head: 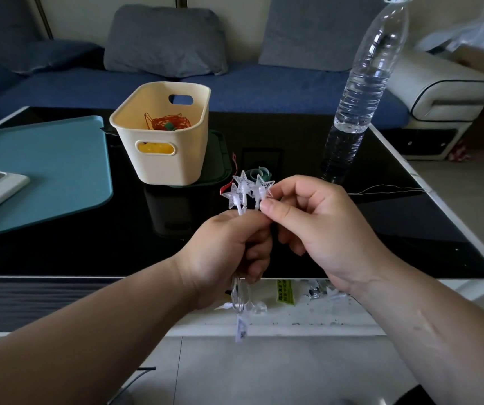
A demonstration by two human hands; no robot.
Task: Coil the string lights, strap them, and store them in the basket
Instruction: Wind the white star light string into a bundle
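The left grip (229,249) is clenched round the gathered string lights (246,190), with three clear stars standing up out of the fist and loops with a paper tag hanging below it, all held in the air over the near edge of the bench (88,244). The right grip (316,229) pinches the stem of the rightmost star. A thin loose wire (386,188) runs off to the right across the bench, near the foot of the tall water bottle (360,92). I'd worry a hard pull could snag it there and tip the bottle, or let the loops slip from the fist. The cream basket (170,165) stands upright further back, holding a tangle of orange wire (170,122) and something yellow (156,148) at the bottom.
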